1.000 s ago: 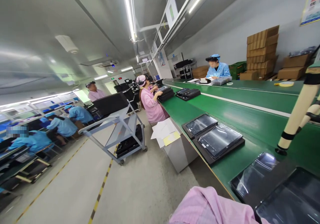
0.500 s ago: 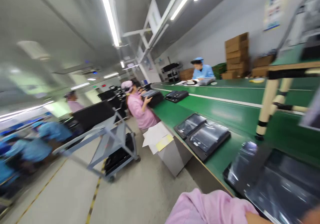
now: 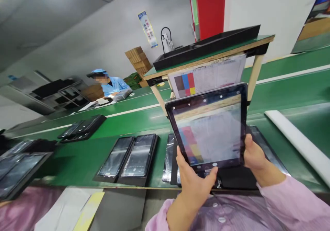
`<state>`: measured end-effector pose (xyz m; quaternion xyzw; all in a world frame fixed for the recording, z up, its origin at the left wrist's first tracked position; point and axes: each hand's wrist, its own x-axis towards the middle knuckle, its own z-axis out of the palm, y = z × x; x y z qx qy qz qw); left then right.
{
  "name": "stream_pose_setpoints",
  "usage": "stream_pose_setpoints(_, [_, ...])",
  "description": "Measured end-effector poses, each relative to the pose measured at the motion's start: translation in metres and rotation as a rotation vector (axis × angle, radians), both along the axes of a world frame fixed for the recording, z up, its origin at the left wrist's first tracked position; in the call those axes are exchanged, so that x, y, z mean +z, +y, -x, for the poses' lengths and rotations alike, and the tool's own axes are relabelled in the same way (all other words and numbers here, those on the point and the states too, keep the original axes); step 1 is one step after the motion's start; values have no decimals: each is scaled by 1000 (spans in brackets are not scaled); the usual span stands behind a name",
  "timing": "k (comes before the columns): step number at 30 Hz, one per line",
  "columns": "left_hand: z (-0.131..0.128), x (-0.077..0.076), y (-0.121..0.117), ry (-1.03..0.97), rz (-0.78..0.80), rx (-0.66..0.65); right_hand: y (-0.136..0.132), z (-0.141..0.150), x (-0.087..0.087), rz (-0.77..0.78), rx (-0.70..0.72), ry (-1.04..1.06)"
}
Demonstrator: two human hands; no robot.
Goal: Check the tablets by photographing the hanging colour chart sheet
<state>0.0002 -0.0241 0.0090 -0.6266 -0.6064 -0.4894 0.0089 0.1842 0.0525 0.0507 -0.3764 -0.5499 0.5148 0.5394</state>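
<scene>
A tablet (image 3: 210, 128) is held up in front of me, its screen lit with a camera view of the chart beyond it. My left hand (image 3: 192, 179) grips its lower left, the thumb at the bottom of the screen near a round white button. At the lower right edge my right hand (image 3: 255, 155) has its fingers closed round the tablet. Behind the tablet a printed chart (image 3: 206, 76) with coloured blocks hangs under a small raised shelf (image 3: 211, 57). Partly hidden below is a black tray (image 3: 237, 179) on the green bench.
Black trays with film-covered tablets (image 3: 138, 155) line the green bench (image 3: 74, 162) to my left. On the shelf lies a black tray (image 3: 206, 45). A long white strip (image 3: 296, 145) rests at the right. Across the bench sits a person in blue (image 3: 113, 83); a pink sleeve (image 3: 33, 207) shows lower left.
My view has swung right, from the aisle and trolley to the bench and shelf. The tablet and both my hands are now in sight; before, only a pink sleeve and part of an arm showed.
</scene>
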Motion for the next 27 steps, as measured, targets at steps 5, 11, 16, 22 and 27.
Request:
stream_pose_setpoints(5, [-3,-2,3,-29,35,38,1,6,-4,91,101,90])
stream_pose_setpoints(11, [-8,-5,6,-99,46,73,2,2,-20,141,139,142])
stream_pose_setpoints(16, [0,-6,7,-63,85,46,4,0,-30,152,139,151])
stream_pose_setpoints(22, [5,-7,3,-51,103,4,3,-1,-27,136,147,153])
stream_pose_setpoints(27, [12,-12,8,-329,88,-147,1,5,-22,99,134,171])
